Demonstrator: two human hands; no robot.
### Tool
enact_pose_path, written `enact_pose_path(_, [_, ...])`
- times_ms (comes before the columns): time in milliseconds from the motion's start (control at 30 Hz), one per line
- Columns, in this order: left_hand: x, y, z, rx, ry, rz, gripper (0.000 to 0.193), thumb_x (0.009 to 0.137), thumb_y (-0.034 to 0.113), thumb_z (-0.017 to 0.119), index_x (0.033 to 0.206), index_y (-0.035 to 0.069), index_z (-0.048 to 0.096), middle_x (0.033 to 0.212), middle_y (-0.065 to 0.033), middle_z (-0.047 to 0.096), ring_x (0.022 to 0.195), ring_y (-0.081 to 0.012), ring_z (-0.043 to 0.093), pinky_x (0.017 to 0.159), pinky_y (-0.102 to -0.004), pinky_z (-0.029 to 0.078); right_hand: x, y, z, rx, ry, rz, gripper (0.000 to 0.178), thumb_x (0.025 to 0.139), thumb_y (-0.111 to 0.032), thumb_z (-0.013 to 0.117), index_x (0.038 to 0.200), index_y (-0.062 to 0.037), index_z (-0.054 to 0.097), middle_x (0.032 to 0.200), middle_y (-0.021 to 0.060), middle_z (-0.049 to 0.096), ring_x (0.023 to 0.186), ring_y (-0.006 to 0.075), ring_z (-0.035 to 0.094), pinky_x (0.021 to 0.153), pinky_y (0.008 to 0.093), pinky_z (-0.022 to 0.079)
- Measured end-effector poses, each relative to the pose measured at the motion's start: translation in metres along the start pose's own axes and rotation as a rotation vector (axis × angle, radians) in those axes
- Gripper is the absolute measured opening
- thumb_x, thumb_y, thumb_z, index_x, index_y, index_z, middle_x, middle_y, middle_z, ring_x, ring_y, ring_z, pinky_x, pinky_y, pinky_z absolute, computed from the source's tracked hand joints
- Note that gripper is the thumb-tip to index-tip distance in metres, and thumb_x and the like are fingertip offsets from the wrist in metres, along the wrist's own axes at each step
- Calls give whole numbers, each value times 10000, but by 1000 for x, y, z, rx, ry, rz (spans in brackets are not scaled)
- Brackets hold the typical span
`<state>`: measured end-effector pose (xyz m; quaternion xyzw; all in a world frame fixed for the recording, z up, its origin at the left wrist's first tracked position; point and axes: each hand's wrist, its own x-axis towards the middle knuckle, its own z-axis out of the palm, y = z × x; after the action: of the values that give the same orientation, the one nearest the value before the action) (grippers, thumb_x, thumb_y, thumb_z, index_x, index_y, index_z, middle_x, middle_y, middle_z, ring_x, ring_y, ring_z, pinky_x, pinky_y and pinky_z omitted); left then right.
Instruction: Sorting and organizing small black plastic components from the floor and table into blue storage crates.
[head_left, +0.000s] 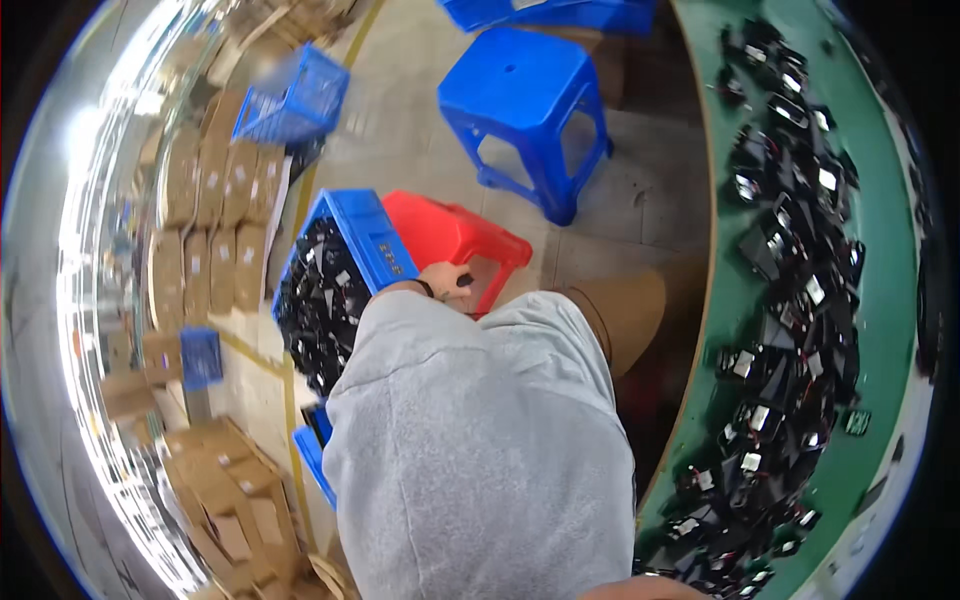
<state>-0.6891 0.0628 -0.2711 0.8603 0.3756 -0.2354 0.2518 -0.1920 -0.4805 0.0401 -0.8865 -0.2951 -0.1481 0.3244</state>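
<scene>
My left hand [447, 282] reaches past the grey cloth of my clothing, with a dark band at the wrist. Its fingers are curled around a small black piece [464, 280] whose kind is too small to tell. Beside the hand is a red plastic stool [440, 232]. A blue crate [372, 235], tilted in view, stands just left of it, filled with many black plastic parts [322, 295]. At the lower edge shows a strip of bare skin [645, 590], possibly my right arm; the right hand itself is out of the picture.
A green-topped table [870, 330] on the right carries a long heap of black parts with shiny pieces [790, 240]. Ahead stands a blue stool [515, 85]. Stacked cartons [205, 265], an empty-looking blue basket [300, 100] and opened cardboard [225, 490] line the left.
</scene>
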Motion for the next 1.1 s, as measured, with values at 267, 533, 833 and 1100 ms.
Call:
enact_pose_path(267, [1,61,15,-424,356,84,491,804,413,589,1228,175,519,1068,-199,585,894,-398,617,773,-471,513,198,-310,177,197,-428,-657,448,928,-126,549,1351,-6,459,1385,144,478,1313,263,420,1089,364,311])
enact_pose_path(533, [-97,-2,56,-1520,1881,-817,356,861,82,485,1217,68,480,1006,-93,537,691,-227,609,597,-302,524,142,-539,490,445,-1227,-1066,480,876,-153,639,1334,-77,517,1373,87,508,1295,211,428,1093,325,281])
enact_pose_path(833, [-235,77,77,-1524,2584,-815,439,914,248,438,1317,91,366,1010,-123,595,754,-246,634,554,-341,570,53,-613,573,612,-1486,-895,458,895,-269,624,1271,-14,565,1263,133,584,1178,205,526,1001,301,383])
enact_pose_path(1100, [-294,134,115,-1411,2731,-960,501,859,223,476,1339,127,367,1140,-122,568,881,-263,634,591,-377,597,-5,-608,567,719,-1599,-846,416,877,-200,655,1239,-8,587,1198,116,617,1116,187,569,963,291,424])
